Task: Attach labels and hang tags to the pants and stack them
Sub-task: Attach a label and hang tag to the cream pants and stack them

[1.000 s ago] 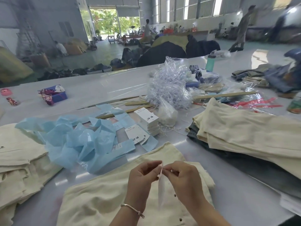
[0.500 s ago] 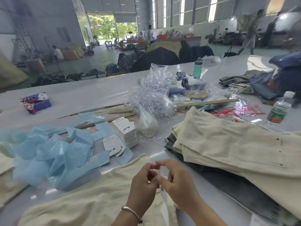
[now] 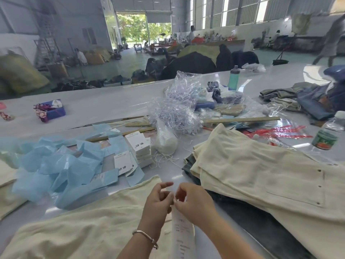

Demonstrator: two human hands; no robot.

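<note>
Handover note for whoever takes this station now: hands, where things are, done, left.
Left hand and right hand: both pinch the top of a long white label that hangs over the cream pants lying in front; grip is at the fingertips.
Hang tags stacked mid-table, beside the blue backing scraps.
Folded cream pants pile on the right.
Done: cannot tell for the pile.
Left: fix this label, add a hang tag, stack the pants.
</note>
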